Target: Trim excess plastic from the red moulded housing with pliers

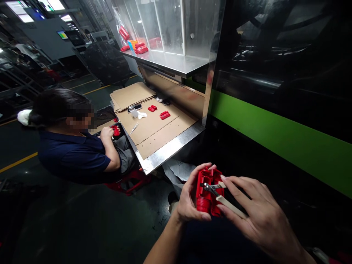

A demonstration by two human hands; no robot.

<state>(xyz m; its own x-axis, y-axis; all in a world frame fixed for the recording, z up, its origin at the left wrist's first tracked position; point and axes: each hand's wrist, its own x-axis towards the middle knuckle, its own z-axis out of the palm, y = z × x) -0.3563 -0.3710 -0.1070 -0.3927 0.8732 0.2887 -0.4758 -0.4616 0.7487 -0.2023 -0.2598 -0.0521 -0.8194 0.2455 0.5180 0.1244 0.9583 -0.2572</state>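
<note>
My left hand is closed around a red moulded plastic part, held upright in front of me. My right hand grips a small cutting tool with pale handles; its dark metal jaws rest against the inside of the red part. Both hands are low in the view, to the right of centre.
A seated person in a dark blue shirt works on another red part at the left. A steel table covered in cardboard carries red parts, a phone and tweezers. More red parts lie on the shelf above. A green-striped machine stands to the right.
</note>
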